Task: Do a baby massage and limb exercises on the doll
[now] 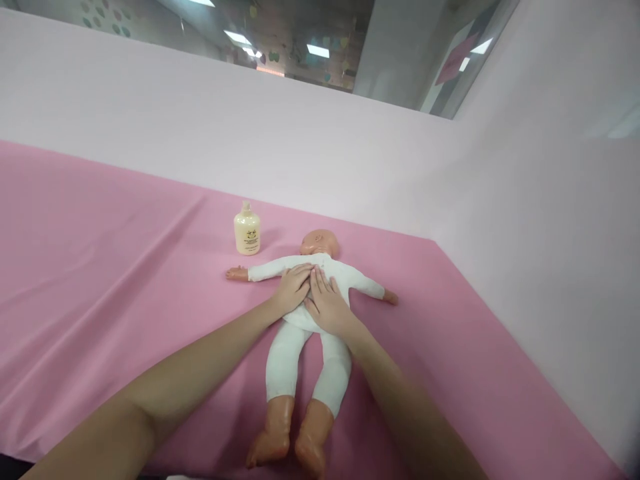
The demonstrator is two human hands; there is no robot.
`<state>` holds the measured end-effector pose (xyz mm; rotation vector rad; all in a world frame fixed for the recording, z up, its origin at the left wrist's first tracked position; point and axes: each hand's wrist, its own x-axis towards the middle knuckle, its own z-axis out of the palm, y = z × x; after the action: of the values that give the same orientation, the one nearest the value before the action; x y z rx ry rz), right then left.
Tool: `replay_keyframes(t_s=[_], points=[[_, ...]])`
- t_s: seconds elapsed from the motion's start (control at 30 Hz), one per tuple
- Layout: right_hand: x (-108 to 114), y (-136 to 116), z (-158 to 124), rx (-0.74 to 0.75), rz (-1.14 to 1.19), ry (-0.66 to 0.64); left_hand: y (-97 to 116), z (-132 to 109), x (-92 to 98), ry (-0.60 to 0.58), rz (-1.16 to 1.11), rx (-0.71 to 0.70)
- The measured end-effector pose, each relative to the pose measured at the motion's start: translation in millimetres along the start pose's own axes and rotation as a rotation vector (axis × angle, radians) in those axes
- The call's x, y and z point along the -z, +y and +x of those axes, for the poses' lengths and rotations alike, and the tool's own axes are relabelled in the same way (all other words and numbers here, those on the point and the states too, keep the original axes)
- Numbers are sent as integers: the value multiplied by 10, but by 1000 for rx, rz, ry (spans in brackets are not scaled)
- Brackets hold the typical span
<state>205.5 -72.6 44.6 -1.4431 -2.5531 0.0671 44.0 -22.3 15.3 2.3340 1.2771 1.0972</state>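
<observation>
A baby doll (287, 363) with a white cloth body lies on its back, its arms spread wide and its feet toward me. Its head is turned to the left. On the doll's torso rests my left hand (293, 288), laid flat with the fingers stretched toward the middle of the chest. My right hand (327, 303) lies flat beside it, fingers pointing up the chest. The fingertips of both hands meet or nearly meet below the doll's neck. Neither hand grips anything.
A cream-coloured bottle (247, 231) with dark print stands left of the doll's head. Pink cloth (165, 280) covers the table, with creases at the left. Behind it rises a white wall (225, 133) with a window (280, 40) above; another wall (550, 200) closes the right side.
</observation>
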Motion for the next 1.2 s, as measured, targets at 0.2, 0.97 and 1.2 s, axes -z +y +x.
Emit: replay_keyframes(t_s=[0.2, 0.97, 1.2], points=[[9, 273, 54, 67, 147, 48, 26, -11, -74, -83, 82, -46], [-119, 667, 139, -562, 221, 253, 23, -11, -78, 13, 140, 149], [-91, 628, 134, -596, 186, 219, 21, -10, -101, 23, 163, 195]])
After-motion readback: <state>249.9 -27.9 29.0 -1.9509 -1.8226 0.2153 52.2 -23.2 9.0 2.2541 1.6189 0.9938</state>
